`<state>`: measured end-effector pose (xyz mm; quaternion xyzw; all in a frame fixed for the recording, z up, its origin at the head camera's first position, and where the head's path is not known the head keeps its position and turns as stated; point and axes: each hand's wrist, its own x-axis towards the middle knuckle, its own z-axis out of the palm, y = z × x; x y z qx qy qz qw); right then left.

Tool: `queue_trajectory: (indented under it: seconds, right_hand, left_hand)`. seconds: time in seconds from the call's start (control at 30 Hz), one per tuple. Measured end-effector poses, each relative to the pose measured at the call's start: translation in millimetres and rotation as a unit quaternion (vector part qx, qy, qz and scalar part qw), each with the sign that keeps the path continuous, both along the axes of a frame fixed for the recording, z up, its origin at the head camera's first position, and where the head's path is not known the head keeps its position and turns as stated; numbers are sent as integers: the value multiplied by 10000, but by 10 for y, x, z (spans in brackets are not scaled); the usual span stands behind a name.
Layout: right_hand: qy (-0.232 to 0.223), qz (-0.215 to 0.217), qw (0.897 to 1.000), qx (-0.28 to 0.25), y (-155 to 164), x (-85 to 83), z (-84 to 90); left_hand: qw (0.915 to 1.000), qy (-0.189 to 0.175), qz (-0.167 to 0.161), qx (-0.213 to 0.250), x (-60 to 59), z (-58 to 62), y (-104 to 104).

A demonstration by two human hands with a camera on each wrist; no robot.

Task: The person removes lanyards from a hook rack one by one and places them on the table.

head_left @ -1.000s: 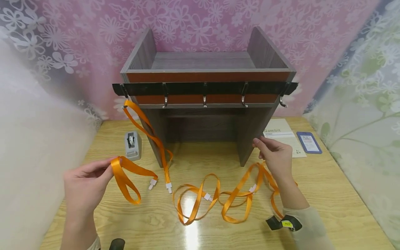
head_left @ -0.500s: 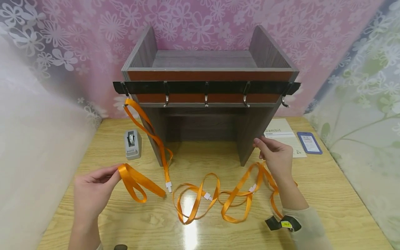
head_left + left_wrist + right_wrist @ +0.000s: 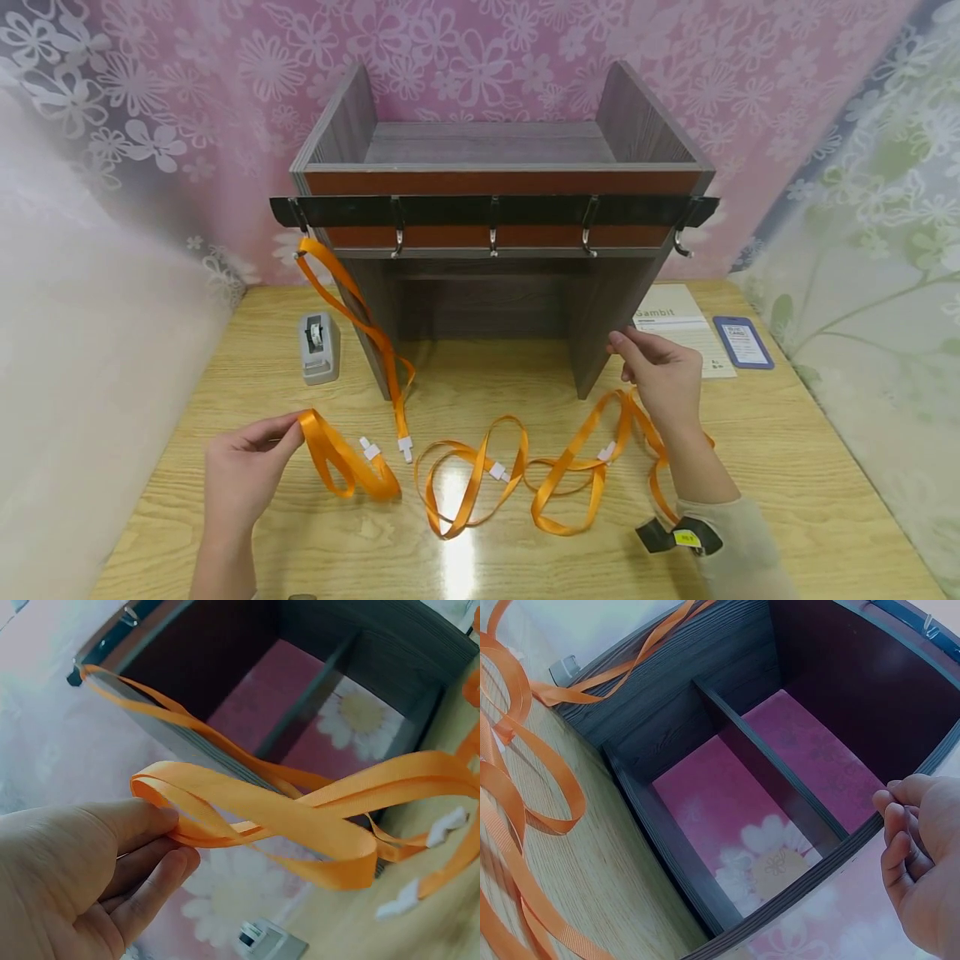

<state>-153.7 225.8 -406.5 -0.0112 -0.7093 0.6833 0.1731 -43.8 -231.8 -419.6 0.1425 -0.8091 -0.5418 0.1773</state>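
Note:
Between thumb and fingers my left hand pinches an orange lanyard at its loop. The ribbon sags to the right, its lower end with a white plastic clip down near the table. A second orange lanyard hangs from the leftmost hook of the black hook rail, just beyond the left hand. My right hand is raised in front of the grey shelf's right side panel, fingers loosely curled with nothing seen between them. Its fingertips overlap the panel's edge in the right wrist view.
More orange lanyards, one in the middle and others to its right, lie coiled on the wooden table. A grey tape dispenser stands left of the shelf. To the right are a paper pad and a blue card holder.
My left hand has moved right and downward with the lanyard, whose clip end has turned over and come lower. The right hand keeps its place.

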Motion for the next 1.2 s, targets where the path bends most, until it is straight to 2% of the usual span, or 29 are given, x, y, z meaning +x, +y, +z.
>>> queue_trajectory:
  seconds: [0.1,0.27,0.5,0.7,0.97,1.2]
  right_hand:
    - [24,-3,10000,-49,3,3,2]
    - [27,-33,10000,20,7,4,15]
    - [-50,-2,9999,140,-8,10,40]
    - [-19,-13,10000,93,-15,16,50]
    - [-2,0,10000,-36,-19,6,54]
    - [20,-4,9994,-342,-34,6,39]
  left_hand:
    - [9997,-183,78,-134,-24,-96,-7]
    - [9982,-451,-7,-399,-52,-254,3]
    - [9952,-831,0,-520,0,-407,3]
    - [9945,-975,21,-371,16,-519,-2]
    - [9957,-893,18,-225,8,-675,-44]
    - [9920,-1182,-218,-383,39,-755,-52]
